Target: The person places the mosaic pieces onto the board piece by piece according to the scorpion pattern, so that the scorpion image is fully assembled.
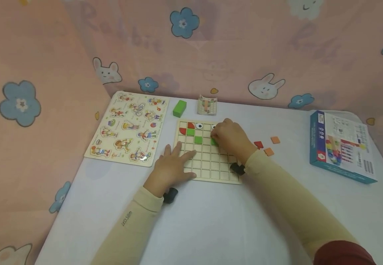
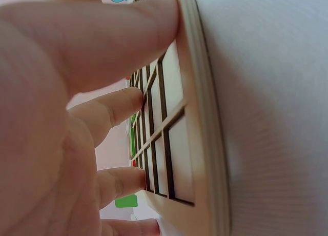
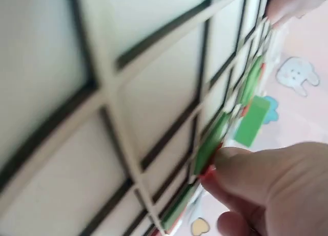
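Observation:
My left hand point(image 1: 169, 167) rests with spread fingers on the left and lower-left part of a wooden grid board point(image 1: 205, 176). In the left wrist view its thumb point(image 2: 128, 36) lies on the board's edge. At the board's upper right, my right hand point(image 1: 229, 140) pinches a small red tile point(image 3: 209, 170) against the grid, beside a green tile point(image 3: 210, 146); the hand partly hides that spot in the head view. Red quarter-round tiles point(image 1: 183, 131), a white eye tile point(image 1: 199, 126) and green square tiles point(image 1: 198, 140) sit in the upper cells.
A puzzle board with figures point(image 1: 130, 125) lies at left. Behind the grid are a green block point(image 1: 179, 108) and a small pattern card point(image 1: 207, 105). Loose red point(image 1: 259, 144) and orange tiles point(image 1: 269, 151) lie to the right, before a boxed toy set point(image 1: 342, 147).

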The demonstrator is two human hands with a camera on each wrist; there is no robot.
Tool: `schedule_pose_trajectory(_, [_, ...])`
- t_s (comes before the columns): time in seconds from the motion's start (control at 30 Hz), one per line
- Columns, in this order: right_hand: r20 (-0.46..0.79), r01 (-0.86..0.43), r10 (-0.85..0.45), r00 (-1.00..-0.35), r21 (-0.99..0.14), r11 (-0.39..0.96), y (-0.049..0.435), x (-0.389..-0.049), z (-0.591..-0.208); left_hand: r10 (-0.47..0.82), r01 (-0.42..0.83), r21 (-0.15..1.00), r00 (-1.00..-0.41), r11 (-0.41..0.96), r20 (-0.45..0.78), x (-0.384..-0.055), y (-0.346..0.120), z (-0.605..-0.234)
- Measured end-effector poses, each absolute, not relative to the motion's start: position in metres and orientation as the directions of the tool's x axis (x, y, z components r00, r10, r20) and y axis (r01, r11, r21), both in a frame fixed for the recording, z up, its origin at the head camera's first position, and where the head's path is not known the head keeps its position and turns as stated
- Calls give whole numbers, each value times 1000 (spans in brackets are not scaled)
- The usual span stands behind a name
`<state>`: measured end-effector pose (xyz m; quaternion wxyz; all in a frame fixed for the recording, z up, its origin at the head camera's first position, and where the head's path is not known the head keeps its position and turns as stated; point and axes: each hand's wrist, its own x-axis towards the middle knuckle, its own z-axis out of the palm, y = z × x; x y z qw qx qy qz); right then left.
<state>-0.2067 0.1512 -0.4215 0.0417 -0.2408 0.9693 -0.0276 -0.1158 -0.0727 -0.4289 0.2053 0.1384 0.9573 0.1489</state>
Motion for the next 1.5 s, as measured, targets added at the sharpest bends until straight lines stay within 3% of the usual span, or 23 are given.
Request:
schedule_pose_trajectory(0.4, [-57, -426, -430, -901, -73, 902, 168, -194, -421, 329, 206, 343, -876, 916, -353, -115, -72, -425])
schedule_pose_trajectory(0.7, [-149, -361, -387, -910, -174, 916, 173, -193, -425, 325, 203, 341, -876, 918, -355, -114, -71, -426])
schedule_pose_trajectory(1.0, [-158, -345, -376, -913, -195, 918, 171, -191, -429, 319, 190, 351, -877, 917, -359, -114, -71, -427])
schedule_pose_trajectory(1.2, [-125, -319, -365, -923, -281, 905, 172, -195, -427, 320, 195, 348, -881, 917, -349, -114, -71, -427])
schedule_pose_trajectory(1.33, [-90, -238, -275, -957, -300, 924, 190, -192, -424, 322, 198, 348, -881, 916, -346, -114, -71, -427])
schedule_pose_trajectory(1.5, [-79, -52, -76, -994, -277, 960, 241, -180, -420, 318, 195, 344, -882, 919, -349, -114, -71, -428])
